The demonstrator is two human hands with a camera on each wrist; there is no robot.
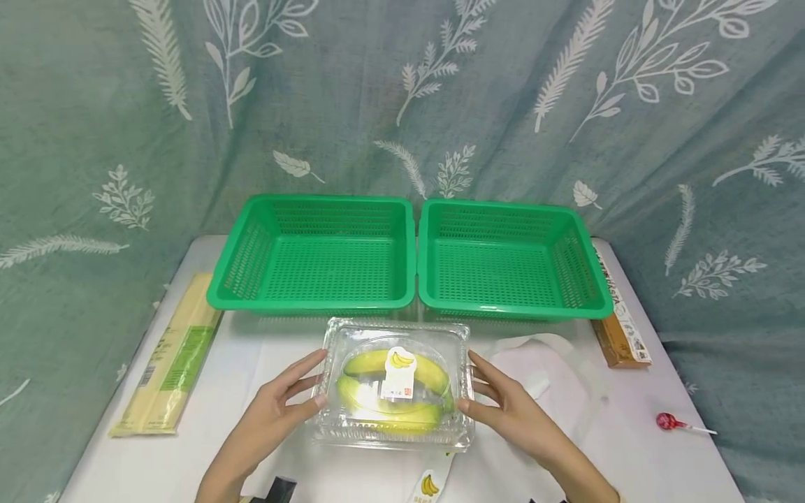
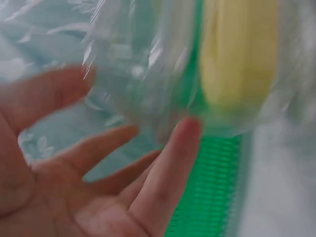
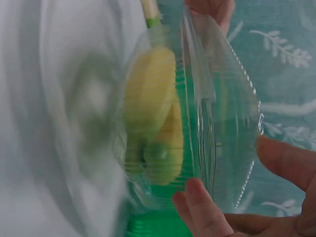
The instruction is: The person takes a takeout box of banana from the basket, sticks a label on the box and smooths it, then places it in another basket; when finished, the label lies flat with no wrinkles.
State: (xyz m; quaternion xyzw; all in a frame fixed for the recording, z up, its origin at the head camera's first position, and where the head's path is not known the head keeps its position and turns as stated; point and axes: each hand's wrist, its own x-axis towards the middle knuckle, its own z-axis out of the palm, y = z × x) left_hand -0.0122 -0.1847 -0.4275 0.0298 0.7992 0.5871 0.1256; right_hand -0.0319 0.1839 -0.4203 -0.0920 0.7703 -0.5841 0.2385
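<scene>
A clear plastic clamshell box [image 1: 327, 433] with bananas [image 1: 430, 374] inside is held between my two hands in front of the green baskets. Its lid is down, and a white label with a banana picture [image 1: 399, 377] shows on top. My left hand [image 1: 279, 402] grips the left end, thumb nearer me and fingers farther along the side. At the opposite end, my right hand [image 1: 509, 405] holds the rim with thumb and fingers. The right wrist view shows the bananas [image 3: 150, 94] from the side through the clear wall.
Two green baskets [image 1: 311, 305] [image 1: 516, 309] stand side by side at the back. Left of them lies a pasta packet [image 1: 166, 356]; a pasta box [image 1: 619, 321] is on the right. A red lollipop [image 1: 668, 421] and a pale pink round item [image 1: 541, 370] lie at right.
</scene>
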